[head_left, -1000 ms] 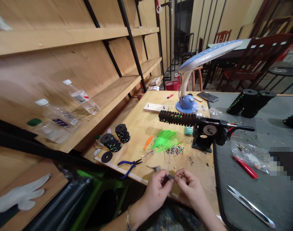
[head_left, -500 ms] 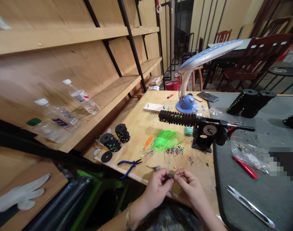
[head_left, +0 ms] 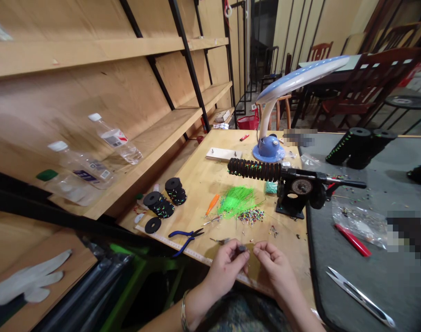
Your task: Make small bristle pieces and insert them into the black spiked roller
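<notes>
Fingers of the left hand (head_left: 226,265) are bent into a closed pinch, thumb opposed to forefinger, on a small dark piece (head_left: 243,248) held above the near edge of the wooden table (head_left: 199,184). Right hand (head_left: 272,263), just beside the left and apart from it: thumb and fingertips are drawn close together; whether they meet, or grip something fine, cannot be told. Beyond the hands lie a heap of coloured beads (head_left: 252,216) and a spread of green strands (head_left: 238,200); blue-handled pliers (head_left: 186,239) lie to the left, handles spread. Likely faults: the piece, being small and held only by the fingers, could slip if the pinch slackens; dropped, it might fall over the near edge or be lost among the loose beads, which a sweeping wrist could scatter.
</notes>
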The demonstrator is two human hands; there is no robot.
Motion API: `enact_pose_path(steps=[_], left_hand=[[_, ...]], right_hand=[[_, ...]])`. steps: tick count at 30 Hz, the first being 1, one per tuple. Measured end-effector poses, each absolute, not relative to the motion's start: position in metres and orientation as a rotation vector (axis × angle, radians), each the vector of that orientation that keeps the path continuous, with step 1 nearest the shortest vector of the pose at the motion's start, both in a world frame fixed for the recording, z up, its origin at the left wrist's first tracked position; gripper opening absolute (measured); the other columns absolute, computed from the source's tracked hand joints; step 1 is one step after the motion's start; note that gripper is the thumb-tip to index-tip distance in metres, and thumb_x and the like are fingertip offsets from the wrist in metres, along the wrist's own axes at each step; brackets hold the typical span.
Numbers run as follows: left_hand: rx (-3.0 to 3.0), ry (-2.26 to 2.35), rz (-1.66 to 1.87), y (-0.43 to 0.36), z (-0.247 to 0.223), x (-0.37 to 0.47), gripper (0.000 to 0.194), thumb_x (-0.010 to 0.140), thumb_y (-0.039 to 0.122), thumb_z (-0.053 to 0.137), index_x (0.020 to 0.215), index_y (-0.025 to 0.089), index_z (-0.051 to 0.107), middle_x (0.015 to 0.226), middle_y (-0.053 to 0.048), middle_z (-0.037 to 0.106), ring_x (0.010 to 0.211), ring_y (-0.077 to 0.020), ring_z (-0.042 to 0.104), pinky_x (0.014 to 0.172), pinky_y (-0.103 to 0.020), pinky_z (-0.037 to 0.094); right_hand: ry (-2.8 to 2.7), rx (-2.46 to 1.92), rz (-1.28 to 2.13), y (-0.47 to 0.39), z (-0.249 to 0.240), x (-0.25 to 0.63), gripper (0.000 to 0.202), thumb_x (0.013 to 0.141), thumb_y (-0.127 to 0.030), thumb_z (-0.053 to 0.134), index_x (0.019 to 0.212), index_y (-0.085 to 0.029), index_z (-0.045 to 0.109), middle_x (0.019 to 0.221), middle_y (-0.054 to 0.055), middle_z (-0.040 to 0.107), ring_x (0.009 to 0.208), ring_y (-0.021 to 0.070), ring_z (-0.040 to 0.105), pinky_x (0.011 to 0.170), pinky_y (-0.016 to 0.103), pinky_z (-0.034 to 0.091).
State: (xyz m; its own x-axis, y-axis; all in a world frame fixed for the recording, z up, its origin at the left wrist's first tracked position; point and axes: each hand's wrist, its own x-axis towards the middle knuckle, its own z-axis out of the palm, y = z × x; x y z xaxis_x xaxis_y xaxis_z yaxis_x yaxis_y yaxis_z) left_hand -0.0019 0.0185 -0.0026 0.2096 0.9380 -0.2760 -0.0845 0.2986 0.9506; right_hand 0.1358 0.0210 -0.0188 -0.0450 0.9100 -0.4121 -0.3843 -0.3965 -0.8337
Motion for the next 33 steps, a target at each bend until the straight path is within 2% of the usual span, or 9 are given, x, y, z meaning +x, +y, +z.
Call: enact_pose_path(steps=[5, 7, 11, 16, 18, 23, 29, 33], left_hand=[[1.041, 1.13, 0.905, 0.019, -0.002, -0.003, 0.029, 0.077, 0.04, 0.067, 0.071, 0.017, 0.051, 0.058, 0.005, 0.051, 0.053, -0.0101, 0.05, 0.054, -0.022, 0.04], [1.052, 1.144, 0.909, 0.021, -0.002, -0.004, 0.028, 0.077, 0.04, 0.067, 0.071, 0.017, 0.051, 0.059, 0.005, 0.051, 0.053, -0.0102, 0.05, 0.054, -0.022, 0.04], [1.103, 1.162, 0.907, 0.022, 0.0, -0.005, 0.025, 0.079, 0.037, 0.064, 0.071, 0.017, 0.053, 0.057, 0.004, 0.051, 0.053, -0.0106, 0.05, 0.055, -0.022, 0.041], [1.179, 1.222, 0.893, 0.02, -0.004, -0.005, 0.019, 0.081, 0.032, 0.061, 0.072, 0.017, 0.054, 0.058, 0.004, 0.051, 0.052, -0.0112, 0.049, 0.052, -0.022, 0.039], [1.245, 1.249, 0.892, 0.019, -0.007, -0.006, 0.016, 0.082, 0.029, 0.059, 0.072, 0.017, 0.055, 0.06, 0.003, 0.052, 0.054, -0.0117, 0.05, 0.052, -0.022, 0.039], [1.36, 1.268, 0.898, 0.018, -0.011, -0.008, 0.014, 0.084, 0.025, 0.058, 0.073, 0.017, 0.059, 0.064, 0.001, 0.056, 0.056, -0.0118, 0.051, 0.055, -0.021, 0.039], [1.372, 1.249, 0.882, 0.019, -0.009, -0.008, 0.012, 0.083, 0.021, 0.056, 0.073, 0.016, 0.059, 0.062, 0.002, 0.054, 0.056, -0.0121, 0.05, 0.054, -0.021, 0.038], [1.383, 1.23, 0.867, 0.019, -0.01, -0.008, 0.012, 0.084, 0.022, 0.056, 0.074, 0.016, 0.059, 0.063, 0.001, 0.054, 0.056, -0.0122, 0.051, 0.053, -0.022, 0.038]], right_hand=[[-0.722, -1.254, 1.583, 0.022, -0.018, 0.136, 0.047, 0.051, -0.059, 0.08, 0.064, -0.02, 0.058, 0.053, -0.003, 0.058, 0.048, 0.0138, 0.051, 0.049, 0.024, 0.04], [-0.841, -1.318, 1.477, 0.021, -0.017, 0.137, 0.045, 0.053, -0.06, 0.077, 0.062, -0.019, 0.06, 0.049, -0.004, 0.052, 0.046, 0.0131, 0.047, 0.047, 0.024, 0.037], [-1.206, -1.471, 1.155, 0.015, -0.019, 0.142, 0.037, 0.069, -0.055, 0.067, 0.065, -0.018, 0.067, 0.044, -0.007, 0.039, 0.043, 0.0116, 0.036, 0.044, 0.024, 0.029], [-1.534, -1.534, 0.878, 0.006, -0.023, 0.147, 0.027, 0.082, -0.043, 0.057, 0.077, -0.021, 0.071, 0.048, -0.003, 0.048, 0.044, 0.0133, 0.043, 0.045, 0.024, 0.031], [-1.576, -1.541, 0.856, 0.005, -0.023, 0.147, 0.026, 0.083, -0.042, 0.057, 0.078, -0.021, 0.071, 0.049, -0.002, 0.051, 0.045, 0.014, 0.046, 0.046, 0.024, 0.032], [-1.508, -1.53, 0.938, 0.01, -0.02, 0.143, 0.028, 0.081, -0.043, 0.057, 0.076, -0.021, 0.073, 0.047, -0.003, 0.05, 0.043, 0.0137, 0.045, 0.045, 0.024, 0.032], [-1.318, -1.489, 1.182, 0.016, -0.016, 0.141, 0.034, 0.072, -0.045, 0.06, 0.079, -0.016, 0.075, 0.045, -0.006, 0.038, 0.045, 0.0129, 0.036, 0.046, 0.025, 0.027], [-1.209, -1.465, 1.312, 0.019, -0.013, 0.141, 0.033, 0.068, -0.046, 0.063, 0.076, -0.016, 0.074, 0.046, -0.007, 0.037, 0.046, 0.0126, 0.035, 0.048, 0.025, 0.029]])
